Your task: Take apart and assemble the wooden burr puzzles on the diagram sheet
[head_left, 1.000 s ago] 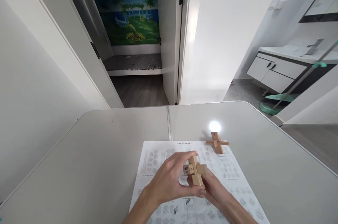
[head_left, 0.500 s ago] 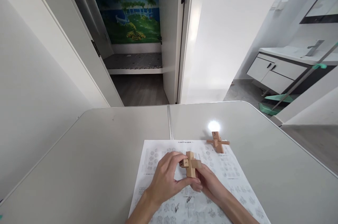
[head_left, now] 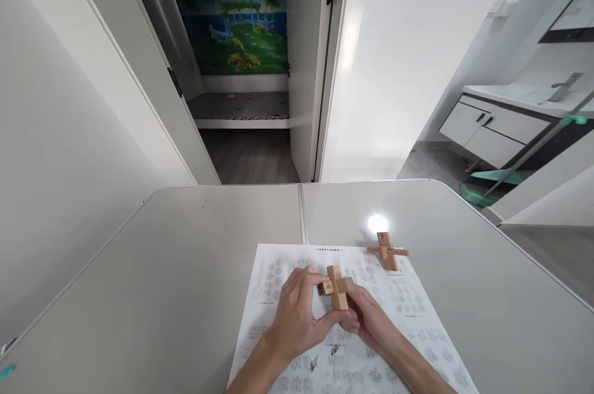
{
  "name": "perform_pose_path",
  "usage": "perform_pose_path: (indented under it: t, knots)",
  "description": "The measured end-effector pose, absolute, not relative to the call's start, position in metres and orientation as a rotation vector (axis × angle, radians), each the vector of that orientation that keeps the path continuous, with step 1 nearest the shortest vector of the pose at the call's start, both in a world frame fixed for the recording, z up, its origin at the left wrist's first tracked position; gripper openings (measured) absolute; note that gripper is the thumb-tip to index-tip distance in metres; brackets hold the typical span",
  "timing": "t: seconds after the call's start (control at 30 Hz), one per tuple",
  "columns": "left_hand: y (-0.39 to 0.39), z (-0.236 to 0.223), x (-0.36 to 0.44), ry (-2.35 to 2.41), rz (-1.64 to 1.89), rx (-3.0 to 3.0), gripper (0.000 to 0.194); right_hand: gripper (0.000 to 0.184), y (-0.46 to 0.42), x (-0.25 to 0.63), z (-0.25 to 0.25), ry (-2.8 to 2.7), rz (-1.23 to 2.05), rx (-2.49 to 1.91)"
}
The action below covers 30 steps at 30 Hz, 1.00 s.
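Observation:
Both my hands grip one wooden burr puzzle (head_left: 338,287) just above a printed sheet (head_left: 278,258). It is made of pale interlocking bars, and dark marks show on the bar ends at its left. My left hand (head_left: 299,313) curls around it from the left, fingers at the top and thumb below. From the right, my right hand (head_left: 371,316) holds it low, with some fingers hidden behind the wood. A second, redder group of crossed wooden bars (head_left: 386,252) rests at the sheet's upper right corner, apart from my hands.
The sheet carries rows of small diagrams and lies on a light grey table (head_left: 185,270) with a seam (head_left: 303,214) down its middle. Past the far edge are an open doorway with a painted landscape (head_left: 245,29), a white wall, and a washbasin cabinet (head_left: 496,122) at right.
The whole view has shifted slightly, so the scene sits a little further right. The puzzle is tilted a bit differently in my hands, and both hands keep their hold.

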State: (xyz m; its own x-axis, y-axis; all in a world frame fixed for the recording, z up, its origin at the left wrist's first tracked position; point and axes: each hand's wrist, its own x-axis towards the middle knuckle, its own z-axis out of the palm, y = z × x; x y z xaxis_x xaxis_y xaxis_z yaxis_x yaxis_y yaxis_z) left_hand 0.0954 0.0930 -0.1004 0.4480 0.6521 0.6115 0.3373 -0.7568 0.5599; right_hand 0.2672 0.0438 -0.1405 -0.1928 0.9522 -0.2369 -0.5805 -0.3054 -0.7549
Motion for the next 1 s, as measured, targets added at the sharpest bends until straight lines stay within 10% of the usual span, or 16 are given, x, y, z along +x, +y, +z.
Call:
perform_pose_path:
  t: [0.23, 1.0]
  knots:
    - [0.093, -0.094, 0.089, 0.851, 0.8, 1.997, 0.083, 0.054, 0.043, 0.265, -0.13, -0.652, 1.761, -0.845]
    - [0.096, -0.086, 0.089, 0.681, 0.722, 1.611, 0.075, 0.057, 0.045, 0.267, -0.122, -0.687, 1.778, -0.87]
